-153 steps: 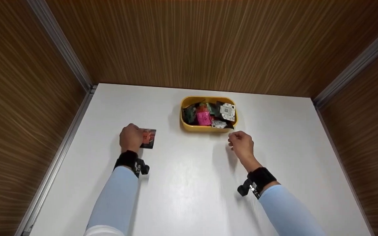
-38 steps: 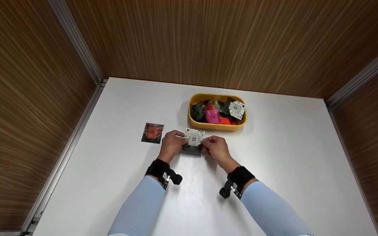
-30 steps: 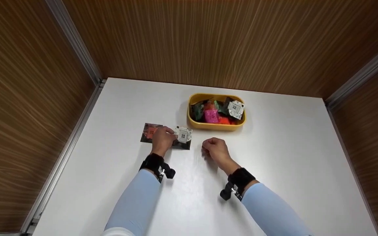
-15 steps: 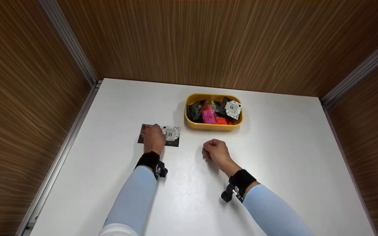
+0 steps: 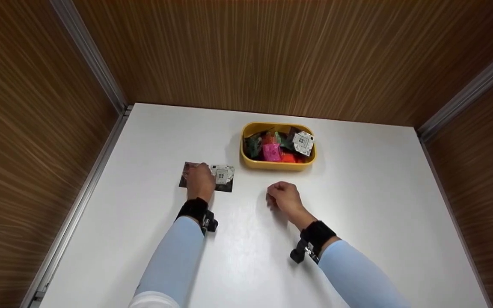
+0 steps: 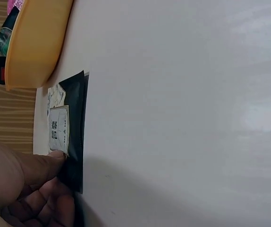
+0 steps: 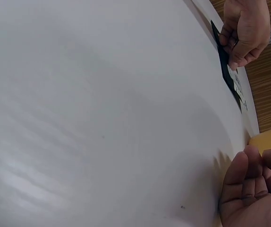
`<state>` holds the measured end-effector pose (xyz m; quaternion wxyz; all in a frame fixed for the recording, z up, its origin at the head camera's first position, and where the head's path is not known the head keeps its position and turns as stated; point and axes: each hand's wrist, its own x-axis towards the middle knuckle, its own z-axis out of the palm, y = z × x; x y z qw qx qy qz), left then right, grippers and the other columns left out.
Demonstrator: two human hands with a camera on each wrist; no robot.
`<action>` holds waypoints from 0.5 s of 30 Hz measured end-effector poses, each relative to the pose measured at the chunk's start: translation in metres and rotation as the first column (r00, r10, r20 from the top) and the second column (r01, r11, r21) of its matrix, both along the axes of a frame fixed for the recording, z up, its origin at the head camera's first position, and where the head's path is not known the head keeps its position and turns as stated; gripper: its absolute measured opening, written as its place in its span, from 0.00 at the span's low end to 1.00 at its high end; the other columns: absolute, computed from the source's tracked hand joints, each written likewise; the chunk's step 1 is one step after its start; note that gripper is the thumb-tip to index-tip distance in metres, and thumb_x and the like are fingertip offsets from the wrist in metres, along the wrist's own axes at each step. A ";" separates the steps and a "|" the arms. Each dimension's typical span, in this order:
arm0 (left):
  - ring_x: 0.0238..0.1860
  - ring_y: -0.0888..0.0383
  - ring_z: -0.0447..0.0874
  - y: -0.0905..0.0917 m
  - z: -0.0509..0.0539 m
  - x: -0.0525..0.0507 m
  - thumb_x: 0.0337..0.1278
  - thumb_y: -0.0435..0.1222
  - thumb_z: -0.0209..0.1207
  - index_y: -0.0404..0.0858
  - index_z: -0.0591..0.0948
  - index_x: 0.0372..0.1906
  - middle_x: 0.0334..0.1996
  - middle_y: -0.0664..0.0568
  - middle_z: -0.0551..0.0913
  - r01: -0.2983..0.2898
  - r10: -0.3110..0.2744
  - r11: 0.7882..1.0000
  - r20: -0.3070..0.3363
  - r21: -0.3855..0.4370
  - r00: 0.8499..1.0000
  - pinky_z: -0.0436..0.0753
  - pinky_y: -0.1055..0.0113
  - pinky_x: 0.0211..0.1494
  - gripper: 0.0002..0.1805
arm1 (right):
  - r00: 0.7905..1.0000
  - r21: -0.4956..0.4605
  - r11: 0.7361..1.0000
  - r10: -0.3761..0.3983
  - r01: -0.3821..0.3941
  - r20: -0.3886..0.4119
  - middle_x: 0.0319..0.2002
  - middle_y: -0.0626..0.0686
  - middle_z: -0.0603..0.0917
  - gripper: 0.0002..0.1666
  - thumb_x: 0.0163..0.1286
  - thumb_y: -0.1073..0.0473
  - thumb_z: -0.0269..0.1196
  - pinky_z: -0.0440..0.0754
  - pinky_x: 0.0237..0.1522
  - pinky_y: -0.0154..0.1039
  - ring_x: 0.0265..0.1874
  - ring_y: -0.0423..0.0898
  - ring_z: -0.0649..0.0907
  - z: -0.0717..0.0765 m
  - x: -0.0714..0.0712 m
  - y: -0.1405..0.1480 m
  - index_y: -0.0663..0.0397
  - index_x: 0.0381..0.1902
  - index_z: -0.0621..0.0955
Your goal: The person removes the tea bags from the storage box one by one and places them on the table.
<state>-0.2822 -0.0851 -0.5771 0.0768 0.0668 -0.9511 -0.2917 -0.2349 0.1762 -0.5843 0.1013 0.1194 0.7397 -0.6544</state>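
My left hand (image 5: 200, 183) pinches the left edge of a black sachet with a white printed label (image 5: 222, 176), which lies on the white table. In the left wrist view the thumb presses on the label of this sachet (image 6: 74, 118). A second dark sachet with a red label (image 5: 183, 181) lies directly to its left, mostly covered by the left hand. My right hand (image 5: 288, 199) hovers just in front of the yellow box, its fingers loosely curled. Nothing sits between the right hand's fingers in the right wrist view.
A yellow plastic box (image 5: 277, 166) at the back holds several sachets, among them pink (image 5: 271, 152), orange, green and white-labelled ones. Wood-grain panels (image 5: 246, 60) enclose the table (image 5: 238, 265) at the back and both sides.
The white-labelled sachet left the box and was held in both hands. My right hand then let go, and the left hand moved it left beside the red-labelled sachet. Little moved in the last half second.
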 end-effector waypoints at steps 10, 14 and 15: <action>0.38 0.33 0.89 0.001 0.007 0.003 0.68 0.23 0.53 0.28 0.82 0.29 0.29 0.34 0.87 0.008 -0.008 1.000 -0.036 0.002 0.999 0.85 0.39 0.44 0.11 | 1.000 0.059 0.998 -0.001 0.002 -0.008 0.24 0.57 0.86 0.06 0.72 0.65 0.63 0.80 0.24 0.37 0.19 0.45 0.82 0.005 -0.004 0.007 0.64 0.37 0.84; 0.36 0.34 0.89 0.008 0.014 0.003 0.65 0.25 0.56 0.30 0.85 0.30 0.29 0.36 0.88 -0.012 0.012 1.000 -0.059 -0.008 0.998 0.83 0.38 0.42 0.09 | 1.000 0.127 0.992 -0.014 0.016 -0.017 0.27 0.54 0.86 0.06 0.72 0.63 0.63 0.81 0.26 0.36 0.23 0.44 0.83 0.012 -0.010 0.013 0.61 0.38 0.84; 0.36 0.35 0.89 0.011 0.016 0.003 0.65 0.26 0.58 0.31 0.85 0.31 0.29 0.38 0.89 -0.010 0.010 1.000 -0.062 0.003 0.998 0.82 0.40 0.41 0.08 | 1.000 0.140 0.990 -0.017 0.020 -0.023 0.28 0.53 0.86 0.06 0.72 0.63 0.64 0.82 0.27 0.36 0.24 0.44 0.83 0.014 -0.012 0.014 0.61 0.39 0.84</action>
